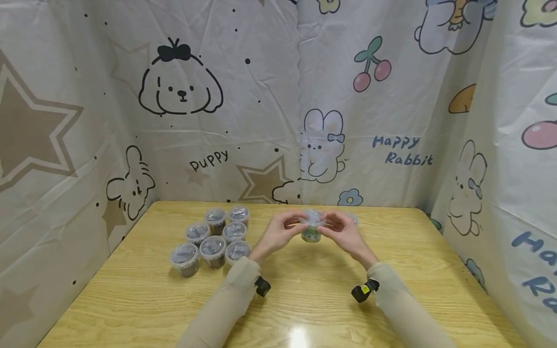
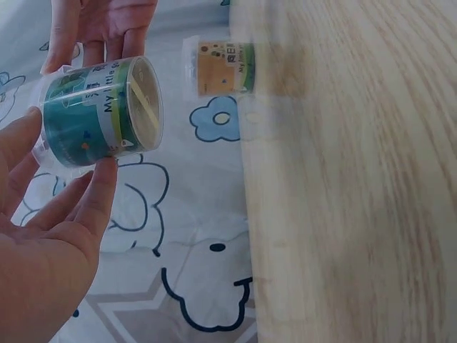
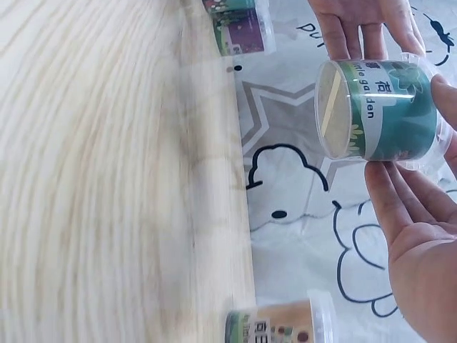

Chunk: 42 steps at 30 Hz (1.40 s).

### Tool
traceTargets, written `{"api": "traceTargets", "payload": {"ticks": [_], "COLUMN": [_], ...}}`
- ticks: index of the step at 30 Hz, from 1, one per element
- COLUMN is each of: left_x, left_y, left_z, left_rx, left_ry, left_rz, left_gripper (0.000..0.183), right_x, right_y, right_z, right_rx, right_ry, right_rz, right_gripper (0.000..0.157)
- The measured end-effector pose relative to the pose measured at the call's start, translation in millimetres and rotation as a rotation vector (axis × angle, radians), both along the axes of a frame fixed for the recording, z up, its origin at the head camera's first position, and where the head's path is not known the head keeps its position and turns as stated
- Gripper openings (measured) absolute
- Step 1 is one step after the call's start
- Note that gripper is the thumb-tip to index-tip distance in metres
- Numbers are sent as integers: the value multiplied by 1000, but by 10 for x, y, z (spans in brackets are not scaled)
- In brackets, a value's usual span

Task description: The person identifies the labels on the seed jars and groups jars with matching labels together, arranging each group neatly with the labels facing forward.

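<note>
Both hands hold one small clear plastic cup (image 1: 311, 235) with a lid on top, above the far middle of the table. A teal "My little garden" label (image 2: 86, 118) wraps the cup, and a pale stick (image 3: 333, 103) shows through its base. My left hand (image 1: 278, 235) grips the cup's left side near the lid, fingers curled and thumb in front. From the right, my right hand (image 1: 346, 237) grips it the same way. Partly hidden behind the right hand, a second cup with an orange label (image 2: 218, 68) stands on the table.
On the left of the wooden table (image 1: 300, 295), several lidded cups (image 1: 213, 251) with dark contents stand grouped. A purple-labelled cup (image 3: 241, 32) appears in the right wrist view. A printed cloth (image 1: 261, 96) hangs along the table's back and sides.
</note>
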<state>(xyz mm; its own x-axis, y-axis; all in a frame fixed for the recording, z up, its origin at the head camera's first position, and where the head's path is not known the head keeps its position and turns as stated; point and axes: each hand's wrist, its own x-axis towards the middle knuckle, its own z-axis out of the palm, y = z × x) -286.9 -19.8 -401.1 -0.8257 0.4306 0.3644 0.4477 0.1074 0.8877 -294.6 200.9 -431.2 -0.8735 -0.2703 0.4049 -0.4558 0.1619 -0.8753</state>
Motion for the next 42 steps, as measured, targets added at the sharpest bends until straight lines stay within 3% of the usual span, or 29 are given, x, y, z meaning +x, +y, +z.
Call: {"api": "traceTargets", "payload": {"ticks": [4,13,20,23,34,42], "left_x": [8,9,-170,-186,-171,-174], "left_y": [64,236,432,493,684,831], "left_z": [-28,-70,-312,-364,-395,-426], "left_rx": [-12,-52,-111,-109,-198,-206], "left_ry": [-8,88,69,56,23,-3], "left_rz": [1,-10,4,5,16,14], "left_gripper": [23,19,19,21,21,17], "right_x": [21,46,223,266,138,126], "right_y": [88,314,418,465,790,964], "right_z": [-28,-36,121,135,-160,-196], "right_rx": [7,75,127,134,128,185], "right_ry": [-5,-50,-87,-93,-113,-127], "right_rz": [4,-8,-36,-34,-46,-54], "right_gripper": [31,33,33,31,31,31]}}
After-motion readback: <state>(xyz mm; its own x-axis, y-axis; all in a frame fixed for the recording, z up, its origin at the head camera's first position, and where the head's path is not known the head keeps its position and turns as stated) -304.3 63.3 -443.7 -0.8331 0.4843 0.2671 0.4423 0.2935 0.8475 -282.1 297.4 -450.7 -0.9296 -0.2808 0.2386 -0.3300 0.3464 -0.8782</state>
